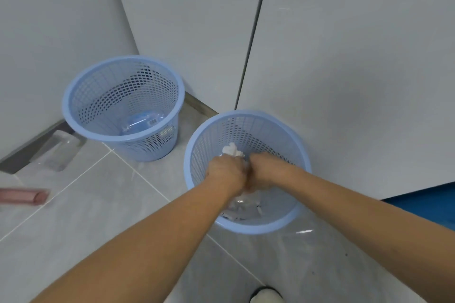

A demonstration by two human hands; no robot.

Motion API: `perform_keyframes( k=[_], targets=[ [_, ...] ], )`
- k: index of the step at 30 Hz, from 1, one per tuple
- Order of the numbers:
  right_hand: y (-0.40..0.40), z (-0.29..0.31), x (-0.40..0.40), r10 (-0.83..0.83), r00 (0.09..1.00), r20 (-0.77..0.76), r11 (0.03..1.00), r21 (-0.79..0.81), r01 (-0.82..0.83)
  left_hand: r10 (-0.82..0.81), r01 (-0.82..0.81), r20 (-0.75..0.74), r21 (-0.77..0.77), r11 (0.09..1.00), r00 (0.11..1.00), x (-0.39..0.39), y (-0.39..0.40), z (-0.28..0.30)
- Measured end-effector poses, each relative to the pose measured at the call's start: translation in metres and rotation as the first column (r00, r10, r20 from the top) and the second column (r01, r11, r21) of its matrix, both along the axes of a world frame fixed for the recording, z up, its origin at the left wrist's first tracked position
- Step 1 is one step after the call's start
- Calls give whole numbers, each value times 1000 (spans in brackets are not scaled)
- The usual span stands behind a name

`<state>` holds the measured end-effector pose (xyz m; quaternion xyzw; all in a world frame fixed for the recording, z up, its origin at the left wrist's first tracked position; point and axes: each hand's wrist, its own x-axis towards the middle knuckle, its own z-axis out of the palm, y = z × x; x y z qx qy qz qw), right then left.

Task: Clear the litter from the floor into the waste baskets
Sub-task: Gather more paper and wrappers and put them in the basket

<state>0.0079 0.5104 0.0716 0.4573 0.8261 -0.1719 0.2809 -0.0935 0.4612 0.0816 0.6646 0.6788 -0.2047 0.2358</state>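
Two light-blue mesh waste baskets stand on the tiled floor by the wall. Both my hands are over the near basket (293, 145). My left hand (225, 171) and my right hand (264, 170) are side by side with fingers curled, gripping a crumpled white tissue (231, 149) that sticks up behind the knuckles. Clear crinkled plastic (243, 202) hangs below my hands inside that basket. The far basket (81, 96) in the corner holds a clear plastic bottle with a blue label (145, 119).
A clear plastic package (57, 152) lies on the floor left of the far basket. A pink object (23, 195) lies at the left edge. Grey wall panels rise behind both baskets. A shoe tip (266, 295) shows at the bottom, a blue surface (428, 204) at right.
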Motion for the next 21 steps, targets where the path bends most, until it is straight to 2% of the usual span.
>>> perform_keyframes(
  k=[3,5,8,11,13,16,19,21],
  targets=[
    [-7,23,11,-115,990,-86,988,93,123,23,-25,16,151,988,1000,-8,-13,21],
    [-13,42,13,-129,977,-168,971,177,159,12,-29,58,302,953,998,-17,-23,36],
    [-24,70,7,-79,935,-345,930,313,194,-9,-75,150,546,835,989,-35,-40,56],
    [-40,95,-15,50,847,-529,852,465,240,-3,-147,207,705,694,978,-61,-63,71],
    [-56,108,-40,169,754,-635,809,526,262,21,-198,234,768,609,972,-84,-87,77],
    [-88,120,-96,316,603,-732,802,546,243,95,-307,303,797,520,948,-126,-137,77],
    [-125,118,-171,408,496,-767,840,528,125,219,-425,364,776,466,905,-173,-196,68],
    [-154,106,-224,422,460,-781,877,480,9,311,-475,368,769,428,876,-208,-233,57]
  ],
)
